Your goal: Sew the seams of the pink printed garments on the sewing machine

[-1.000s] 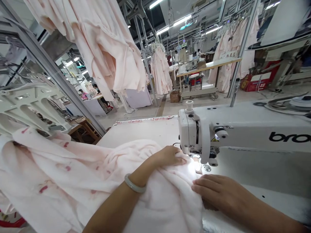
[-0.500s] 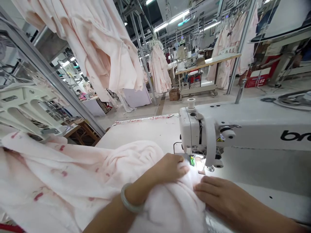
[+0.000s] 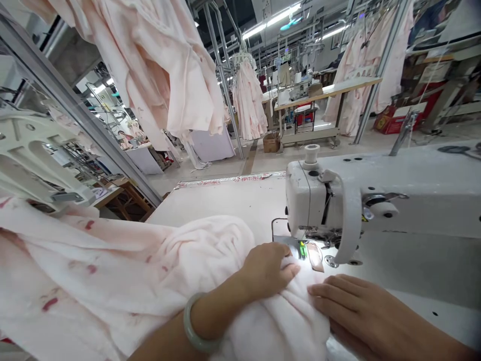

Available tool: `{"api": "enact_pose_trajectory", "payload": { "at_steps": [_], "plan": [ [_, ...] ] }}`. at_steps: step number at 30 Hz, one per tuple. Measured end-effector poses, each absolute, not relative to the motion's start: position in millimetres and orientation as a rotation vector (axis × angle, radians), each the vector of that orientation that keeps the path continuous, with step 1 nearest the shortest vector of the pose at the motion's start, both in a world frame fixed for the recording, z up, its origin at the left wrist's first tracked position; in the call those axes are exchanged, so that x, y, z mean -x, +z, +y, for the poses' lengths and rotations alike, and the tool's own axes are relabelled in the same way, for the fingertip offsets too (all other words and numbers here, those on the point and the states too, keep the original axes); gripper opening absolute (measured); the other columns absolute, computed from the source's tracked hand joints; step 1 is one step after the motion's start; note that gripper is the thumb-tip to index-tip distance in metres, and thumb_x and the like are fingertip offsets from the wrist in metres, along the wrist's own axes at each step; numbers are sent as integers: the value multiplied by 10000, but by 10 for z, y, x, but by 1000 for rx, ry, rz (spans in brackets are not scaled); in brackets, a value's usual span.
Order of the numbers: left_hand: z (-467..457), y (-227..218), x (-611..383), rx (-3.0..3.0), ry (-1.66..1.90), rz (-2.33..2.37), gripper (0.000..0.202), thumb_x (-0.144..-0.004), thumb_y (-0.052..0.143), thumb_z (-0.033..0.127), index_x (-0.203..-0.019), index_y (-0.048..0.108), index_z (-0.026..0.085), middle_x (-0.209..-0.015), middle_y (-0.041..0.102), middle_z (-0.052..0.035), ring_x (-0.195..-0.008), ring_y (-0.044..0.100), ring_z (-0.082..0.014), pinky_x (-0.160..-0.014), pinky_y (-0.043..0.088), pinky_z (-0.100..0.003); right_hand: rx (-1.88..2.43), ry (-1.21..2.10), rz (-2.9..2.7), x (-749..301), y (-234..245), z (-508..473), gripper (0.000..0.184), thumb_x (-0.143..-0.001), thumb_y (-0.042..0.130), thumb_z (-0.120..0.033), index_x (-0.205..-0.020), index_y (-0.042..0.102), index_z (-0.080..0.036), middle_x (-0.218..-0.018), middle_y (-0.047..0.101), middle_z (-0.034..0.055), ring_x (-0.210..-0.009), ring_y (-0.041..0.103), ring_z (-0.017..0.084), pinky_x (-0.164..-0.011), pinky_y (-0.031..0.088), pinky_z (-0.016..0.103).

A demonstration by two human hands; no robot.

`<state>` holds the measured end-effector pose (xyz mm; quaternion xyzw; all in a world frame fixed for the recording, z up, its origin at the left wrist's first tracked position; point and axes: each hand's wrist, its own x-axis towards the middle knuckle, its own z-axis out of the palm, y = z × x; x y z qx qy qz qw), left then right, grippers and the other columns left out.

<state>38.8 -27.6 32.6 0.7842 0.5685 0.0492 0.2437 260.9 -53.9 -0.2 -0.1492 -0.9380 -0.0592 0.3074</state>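
A pale pink fleecy garment [image 3: 124, 271] with small red marks lies bunched across the white sewing table [image 3: 233, 198]. My left hand [image 3: 268, 268], a jade bangle on its wrist, grips a fold of the garment just in front of the presser foot [image 3: 306, 250]. My right hand [image 3: 353, 306] lies flat on the garment's edge, fingers stretched out and together, pointing left. The white sewing machine [image 3: 376, 195] stands directly behind both hands, its lamp lighting the fabric at the needle.
Pink garments [image 3: 165, 65] hang from overhead rails at upper left, with more [image 3: 250, 103] further back. A grey metal post [image 3: 75, 108] slants along the table's left side. Other sewing stations and a wooden bench [image 3: 326, 93] fill the floor behind.
Both hands have slid toward me with the garment, drawing it a little away from the needle. The camera has tilted down and shifted left.
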Motion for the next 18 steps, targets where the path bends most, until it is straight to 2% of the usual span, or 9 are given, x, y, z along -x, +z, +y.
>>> {"api": "enact_pose_trajectory", "payload": {
  "at_steps": [4,8,10,14,18],
  "plan": [
    [-284,301,-390,-2141,140,1549,246,-927,593,452,-876,619,212,-959,718,-42,-909,673,-261,-774,487,-344,449,-285,-2469,-2619,-26,-508,297,-1033,418,-147,-1187,671,-126,-1085,777,95,-959,727,229,-857,559,396],
    [-314,306,-406,-2132,205,1559,220,-932,638,396,-1067,645,223,-1126,703,-41,-1037,668,-259,-906,517,-369,541,-306,-2513,-2638,-64,-491,342,-1017,421,-179,-1265,647,-115,-1153,764,101,-1024,721,223,-887,570,402],
    [-325,327,-424,-2166,214,1566,224,-938,645,371,-1095,645,211,-1177,678,-57,-1090,647,-257,-966,510,-377,538,-301,-2529,-2644,-54,-492,343,-1009,437,-184,-1277,640,-114,-1178,759,108,-1044,719,217,-905,570,393],
    [-309,399,-486,-2243,126,1604,186,-918,642,365,-960,658,184,-1140,672,-89,-1113,621,-285,-1004,496,-412,549,-240,-2527,-2650,-8,-497,343,-1000,462,-192,-1290,630,-122,-1205,750,121,-1049,716,223,-898,581,391],
    [-274,460,-568,-2193,62,1665,176,-887,598,375,-875,639,205,-1019,715,-58,-1068,638,-302,-985,484,-467,578,-124,-2526,-2664,-1,-502,334,-1002,487,-201,-1301,622,-140,-1188,749,110,-1032,705,235,-876,599,391]
  ]
}}
